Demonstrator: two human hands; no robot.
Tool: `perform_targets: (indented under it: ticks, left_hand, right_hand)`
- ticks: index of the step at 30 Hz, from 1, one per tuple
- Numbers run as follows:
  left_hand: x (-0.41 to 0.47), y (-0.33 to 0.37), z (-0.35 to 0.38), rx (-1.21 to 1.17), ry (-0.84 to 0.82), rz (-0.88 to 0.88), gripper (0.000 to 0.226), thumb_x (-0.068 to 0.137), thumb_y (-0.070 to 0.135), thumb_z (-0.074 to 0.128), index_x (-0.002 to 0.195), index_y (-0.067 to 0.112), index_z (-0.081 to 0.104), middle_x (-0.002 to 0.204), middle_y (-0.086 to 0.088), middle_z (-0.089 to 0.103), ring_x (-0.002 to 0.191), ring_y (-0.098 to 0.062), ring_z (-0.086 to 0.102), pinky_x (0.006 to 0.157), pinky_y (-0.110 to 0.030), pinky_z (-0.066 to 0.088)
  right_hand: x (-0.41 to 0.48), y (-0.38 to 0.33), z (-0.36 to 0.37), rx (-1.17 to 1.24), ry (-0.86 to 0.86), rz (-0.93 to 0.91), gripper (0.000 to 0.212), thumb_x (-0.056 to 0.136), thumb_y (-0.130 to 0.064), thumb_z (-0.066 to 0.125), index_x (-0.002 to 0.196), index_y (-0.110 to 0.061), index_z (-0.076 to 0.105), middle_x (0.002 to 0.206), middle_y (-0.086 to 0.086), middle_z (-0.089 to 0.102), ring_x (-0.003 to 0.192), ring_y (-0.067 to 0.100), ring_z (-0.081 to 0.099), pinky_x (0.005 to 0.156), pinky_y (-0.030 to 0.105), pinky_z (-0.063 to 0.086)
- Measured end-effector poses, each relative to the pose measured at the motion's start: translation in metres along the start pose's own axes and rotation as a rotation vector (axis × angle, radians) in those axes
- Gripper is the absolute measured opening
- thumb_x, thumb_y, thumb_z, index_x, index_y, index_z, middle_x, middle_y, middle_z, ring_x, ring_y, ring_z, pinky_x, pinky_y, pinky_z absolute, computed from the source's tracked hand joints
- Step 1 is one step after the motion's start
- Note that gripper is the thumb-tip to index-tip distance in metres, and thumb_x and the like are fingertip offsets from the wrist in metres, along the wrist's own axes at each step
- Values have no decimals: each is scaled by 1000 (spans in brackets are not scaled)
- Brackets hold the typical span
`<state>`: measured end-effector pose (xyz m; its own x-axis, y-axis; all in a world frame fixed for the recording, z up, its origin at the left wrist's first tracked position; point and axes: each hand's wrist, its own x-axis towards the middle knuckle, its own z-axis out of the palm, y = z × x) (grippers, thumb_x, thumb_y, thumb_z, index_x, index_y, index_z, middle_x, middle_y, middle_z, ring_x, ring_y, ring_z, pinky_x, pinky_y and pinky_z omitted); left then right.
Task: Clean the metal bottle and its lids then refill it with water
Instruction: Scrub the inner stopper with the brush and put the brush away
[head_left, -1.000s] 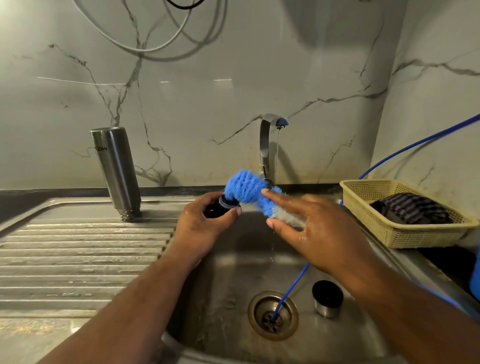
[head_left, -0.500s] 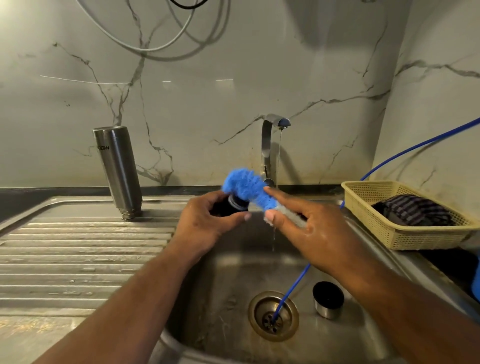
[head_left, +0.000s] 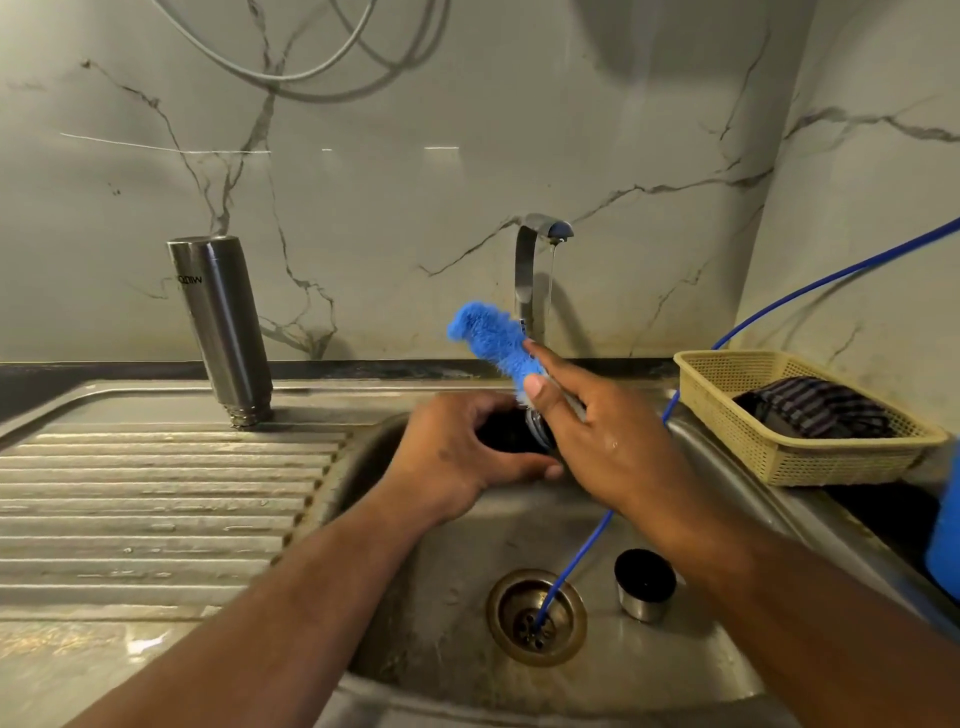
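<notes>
The bottle (head_left: 221, 327) drains upside down at the worktop's back edge. Left hand (head_left: 457, 452) grips 1 lid (head_left: 511, 431); right hand (head_left: 597, 436) pinches the brush (head_left: 491, 338). The second lid (head_left: 644, 584) lies in the sink (head_left: 447, 571); refilling remains.

My brush (head_left: 491, 335) is bright blue and fuzzy; the lid (head_left: 511, 431) I hold is black with a silver rim. The bottle (head_left: 221, 322) is brushed silver, the basket (head_left: 789, 415) pale yellow mesh holding a dark striped cloth (head_left: 821, 410), the hose (head_left: 587, 540) blue, the wall (head_left: 415, 156) grey-veined white marble
</notes>
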<state>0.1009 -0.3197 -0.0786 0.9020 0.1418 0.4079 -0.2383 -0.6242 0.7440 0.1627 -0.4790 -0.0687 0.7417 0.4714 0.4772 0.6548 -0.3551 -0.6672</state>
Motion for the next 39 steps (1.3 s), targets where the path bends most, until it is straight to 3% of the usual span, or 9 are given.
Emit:
perform_targets:
  ticks: [5, 10, 12, 19, 23, 25, 28, 34, 39]
  left_hand:
    - [7, -16, -20, -200, 211, -201, 38, 71, 16, 90, 106, 10, 78, 87, 0, 80, 80, -16, 77, 74, -27, 62]
    - [2, -5, -10, -86, 73, -85, 37, 65, 24, 93, 99, 24, 77, 86, 5, 78, 80, -11, 75, 75, -25, 61]
    - [3, -6, -7, -133, 62, -87, 42, 63, 26, 94, 102, 25, 78, 90, 5, 79, 86, -12, 76, 80, -31, 63]
    - [3, -17, -19, -383, 152, -170, 50, 67, 30, 86, 113, 15, 74, 97, -4, 79, 89, -16, 75, 75, -27, 62]
    - [4, -29, -11, -516, 72, -326, 48, 76, 39, 78, 117, 16, 70, 110, -16, 73, 93, -24, 73, 80, -43, 63]
    - [2, -34, -14, -552, 49, -351, 51, 73, 31, 82, 121, 19, 68, 115, -16, 69, 96, -24, 73, 77, -38, 63]
    - [2, -39, -19, -234, 146, -270, 66, 61, 31, 94, 122, 30, 67, 112, 4, 69, 101, -11, 69, 72, -15, 56]
    - [1, -28, -12, -318, 105, -203, 63, 53, 31, 92, 112, 17, 72, 101, 2, 79, 98, -15, 75, 93, -35, 60]
    - [6, -31, -32, -357, 340, -277, 96, 57, 16, 96, 139, 25, 47, 105, 2, 76, 93, -6, 73, 73, -14, 55]
  right_hand:
    - [-14, -1, 5, -71, -88, -46, 51, 100, -58, 42, 150, -55, 33, 144, -12, 57, 116, -11, 47, 81, -5, 32]
    - [-4, -6, 14, -11, 35, -46, 52, 102, -56, 41, 152, -51, 32, 133, -7, 65, 95, -10, 61, 81, 5, 47]
    - [-4, 0, 9, -21, 49, -21, 51, 102, -55, 42, 153, -51, 32, 135, -7, 64, 87, -20, 52, 73, -4, 40]
    - [-9, 1, 10, -38, -28, -29, 50, 101, -57, 42, 150, -56, 31, 144, -12, 58, 111, -17, 40, 73, -11, 30]
    - [-7, 5, 6, -93, -7, -75, 53, 99, -60, 43, 151, -57, 30, 142, -11, 59, 118, -5, 52, 87, 11, 44]
    - [-6, 9, 0, -126, -23, -70, 54, 97, -63, 46, 149, -62, 29, 135, -9, 62, 112, 0, 57, 90, 23, 51]
    - [-6, 9, -9, -143, -37, -95, 53, 95, -64, 51, 144, -67, 30, 130, -13, 63, 107, 1, 60, 88, 26, 55]
    - [-8, 7, -1, -122, -113, -88, 51, 93, -62, 57, 139, -68, 39, 135, -22, 62, 114, -7, 56, 91, 19, 47]
    - [-13, 8, -12, -67, -124, -43, 48, 92, -56, 61, 137, -65, 46, 124, -25, 66, 101, -4, 64, 83, 18, 55]
